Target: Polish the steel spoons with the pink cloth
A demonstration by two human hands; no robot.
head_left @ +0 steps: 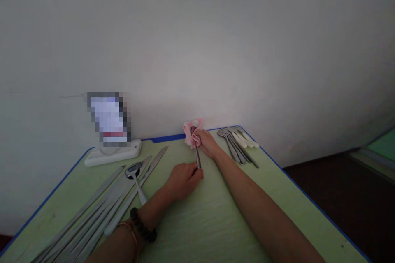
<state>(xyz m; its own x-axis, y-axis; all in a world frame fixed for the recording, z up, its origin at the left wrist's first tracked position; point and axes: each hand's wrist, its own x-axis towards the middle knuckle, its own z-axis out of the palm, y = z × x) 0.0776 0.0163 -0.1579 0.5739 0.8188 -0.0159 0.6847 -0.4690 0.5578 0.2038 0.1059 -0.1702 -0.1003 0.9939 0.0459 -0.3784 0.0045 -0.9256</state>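
My left hand point(185, 180) is closed around the lower end of a metal utensil's handle point(198, 157), over the middle of the table. At the utensil's far end, my right hand point(207, 141) grips a pink and white cloth point(189, 134), which is folded around the head. The cloth partly hides that head, so its exact shape is unclear. Left of my left hand, a spoon point(132, 171) lies across several long table knives point(101, 209). Several utensils with metal handles point(236, 148) and a few with white handles point(243, 139) lie together at the back right.
A phone with a blurred screen point(109, 119) leans at the back left, by a white device point(114, 154) on the table. The green table point(197, 230) has a blue edge and stands against a pale wall. Dark floor shows at the right.
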